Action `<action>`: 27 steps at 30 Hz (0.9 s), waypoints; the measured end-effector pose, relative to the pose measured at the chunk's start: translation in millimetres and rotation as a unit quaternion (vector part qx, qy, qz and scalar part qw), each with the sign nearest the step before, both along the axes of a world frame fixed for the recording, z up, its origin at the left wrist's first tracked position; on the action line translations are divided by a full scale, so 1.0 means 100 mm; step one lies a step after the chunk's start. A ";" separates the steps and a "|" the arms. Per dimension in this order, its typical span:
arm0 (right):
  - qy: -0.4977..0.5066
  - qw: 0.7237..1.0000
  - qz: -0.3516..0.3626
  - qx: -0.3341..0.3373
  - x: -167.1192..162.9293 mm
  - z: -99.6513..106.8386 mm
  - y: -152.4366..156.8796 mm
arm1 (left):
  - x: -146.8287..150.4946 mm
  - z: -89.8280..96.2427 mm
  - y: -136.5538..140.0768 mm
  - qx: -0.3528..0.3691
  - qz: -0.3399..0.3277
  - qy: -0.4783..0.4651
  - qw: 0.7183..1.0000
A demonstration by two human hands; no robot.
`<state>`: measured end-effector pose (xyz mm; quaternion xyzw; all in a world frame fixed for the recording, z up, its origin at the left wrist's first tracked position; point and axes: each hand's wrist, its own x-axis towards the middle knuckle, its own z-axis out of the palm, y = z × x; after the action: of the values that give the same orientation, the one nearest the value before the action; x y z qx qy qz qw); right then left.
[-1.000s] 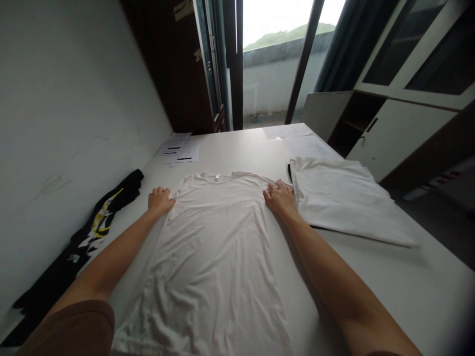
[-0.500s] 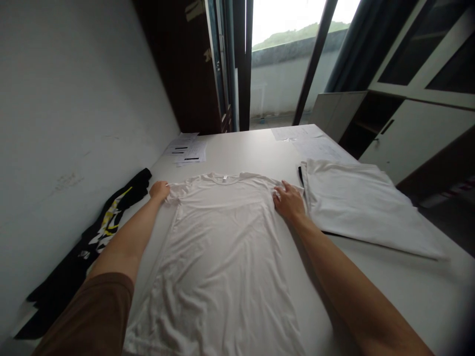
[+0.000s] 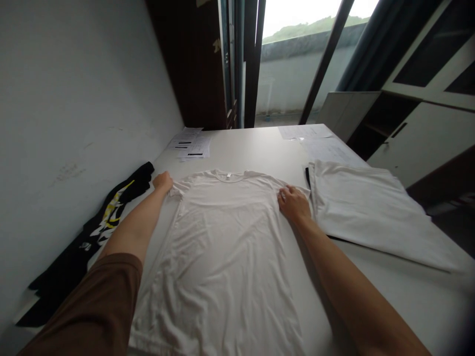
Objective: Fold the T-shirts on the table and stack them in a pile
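A white short-sleeved T-shirt (image 3: 230, 237) lies spread on the table, its neckline and small label at the far end and its body creased toward me. My left hand (image 3: 163, 182) is closed around the edge of the left sleeve. On the opposite side, my right hand (image 3: 294, 201) has its fingers curled together on the fabric by the right sleeve. The sleeve tip shows just past its knuckles, close to a folded white cloth (image 3: 374, 212) with a dark layer beneath it.
A black garment (image 3: 92, 232) with yellow and white print lies along the wall on the left. Papers (image 3: 195, 146) rest at the far left of the white table (image 3: 245, 148), and more sheets (image 3: 319, 143) at the far right. Cabinets and a glass door stand beyond.
The view has shifted slightly, moving the scene to the right. The fingers of my right hand have drawn closer together on the sleeve; my left hand keeps its grip.
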<state>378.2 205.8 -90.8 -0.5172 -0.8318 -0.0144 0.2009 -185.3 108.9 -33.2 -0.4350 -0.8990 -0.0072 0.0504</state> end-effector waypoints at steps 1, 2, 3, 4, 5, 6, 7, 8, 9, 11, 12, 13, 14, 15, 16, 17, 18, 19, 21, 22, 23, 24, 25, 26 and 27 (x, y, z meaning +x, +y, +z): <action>-0.001 1.000 0.001 -0.004 0.00 0.00 0.00 | 0.05 -0.02 0.00 0.007 -0.005 0.005 1.000; -0.003 1.000 0.002 -0.006 0.00 0.00 0.00 | 0.12 -0.05 0.01 0.016 -0.020 0.009 1.000; -0.004 1.000 0.002 -0.006 -0.01 0.00 0.00 | 0.20 -0.09 0.02 0.022 -0.043 0.011 0.999; -0.004 1.000 0.003 -0.004 -0.01 0.00 0.00 | 0.28 -0.14 0.03 0.023 -0.074 0.009 0.997; -0.004 1.000 0.002 -0.003 -0.01 0.00 0.01 | 0.37 -0.21 0.04 0.020 -0.107 0.003 0.994; -0.002 1.000 0.002 -0.001 -0.01 0.00 0.01 | 0.45 -0.28 0.05 0.014 -0.139 -0.004 0.990; -0.001 1.000 0.002 0.000 -0.01 -0.01 0.01 | 0.52 -0.35 0.06 0.005 -0.167 -0.012 0.986; -0.001 1.000 0.003 -0.002 0.00 -0.01 0.01 | 0.57 -0.42 0.07 -0.003 -0.188 -0.019 0.982; 0.000 1.000 0.003 -0.005 0.00 -0.02 0.01 | 0.61 -0.49 0.07 -0.011 -0.201 -0.026 0.979; 0.003 1.000 0.001 -0.011 0.00 -0.03 0.02 | 0.63 -0.60 0.09 -0.024 -0.209 -0.036 0.977; 0.004 1.000 0.002 -0.012 0.01 -0.04 0.03 | 0.62 -0.63 0.11 -0.029 -0.207 -0.040 0.977; 0.006 1.000 0.003 -0.012 0.01 -0.05 0.04 | 0.61 -0.65 0.12 -0.034 -0.204 -0.044 0.977; 0.008 1.000 0.004 -0.011 0.02 -0.06 0.05 | 0.58 -0.66 0.14 -0.038 -0.201 -0.047 0.978; 0.010 1.000 0.007 -0.009 0.02 -0.07 0.06 | 0.56 -0.66 0.16 -0.041 -0.198 -0.049 0.978; 0.011 1.000 0.008 -0.007 0.03 -0.08 0.07 | 0.54 -0.65 0.17 -0.043 -0.197 -0.051 0.978; 0.011 1.000 0.010 -0.005 0.04 -0.09 0.08 | 0.52 -0.63 0.18 -0.045 -0.197 -0.053 0.978; 0.011 1.000 0.010 -0.004 0.04 -0.10 0.09 | 0.50 -0.61 0.18 -0.045 -0.198 -0.053 0.978; 0.011 1.000 0.011 -0.003 0.05 -0.11 0.09 | 0.49 -0.59 0.17 -0.045 -0.199 -0.054 0.978; 0.010 1.000 0.013 -0.003 0.06 -0.12 0.10 | 0.48 -0.54 0.10 -0.040 -0.199 -0.051 0.978; 0.009 1.000 0.013 -0.003 0.06 -0.12 0.11 | 0.47 -0.51 0.04 -0.035 -0.196 -0.047 0.979; 0.009 1.000 0.013 -0.004 0.06 -0.13 0.11 | 0.47 -0.48 -0.03 -0.027 -0.190 -0.041 0.981; 0.009 1.000 0.012 -0.004 0.06 -0.13 0.11 | 0.46 -0.45 -0.12 -0.017 -0.180 -0.033 0.983; 0.009 1.000 0.011 -0.004 0.06 -0.12 0.11 | 0.46 -0.43 -0.21 -0.005 -0.165 -0.022 0.986; 0.009 1.000 0.010 -0.004 0.06 -0.12 0.11 | 0.45 -0.41 -0.32 0.008 -0.145 -0.010 0.989; 0.009 1.000 0.009 -0.004 0.05 -0.12 0.11 | 0.44 -0.39 -0.43 0.022 -0.120 0.002 0.993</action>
<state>383.5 216.7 -102.6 -0.5107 -0.8346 -0.0046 0.2064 -141.3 66.3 -72.5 -0.5386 -0.8398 -0.0319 0.0604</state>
